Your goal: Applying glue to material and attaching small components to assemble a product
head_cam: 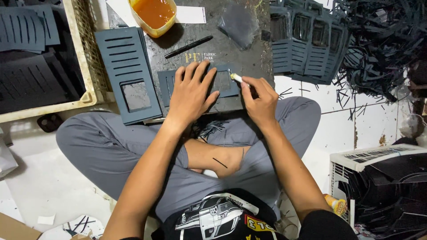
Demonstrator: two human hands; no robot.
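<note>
A dark slotted card piece (202,84) lies flat on a black work board (204,49) that rests across the person's lap as they sit cross-legged on the floor. The left hand (191,95) lies palm down on this piece, its fingers (195,73) spread wide and flat, covering most of its middle; only the left end and the right part with a rectangular window show beyond the hand. Just to the right, the right hand (260,100) has its fingers pinched around a small pale stick (236,78), whose tip touches the upper right edge of the card piece.

At far left a cream crate (84,66) holds more dark slotted sheets. Beside it, a stack of slotted panels (126,73) lies on the left edge of the board, close to the left wrist. Above the hands sit a yellow tub of amber liquid (152,15) and a black pen-like rod (189,46), both apart from the fingers. To the right of the board stands a row of finished slotted pieces (307,44), then a heap of black offcut strips (382,40) on the white tiled floor (338,129). A white basket (378,186) of dark scraps stands at lower right. Bare board shows between the hands and the rod.
</note>
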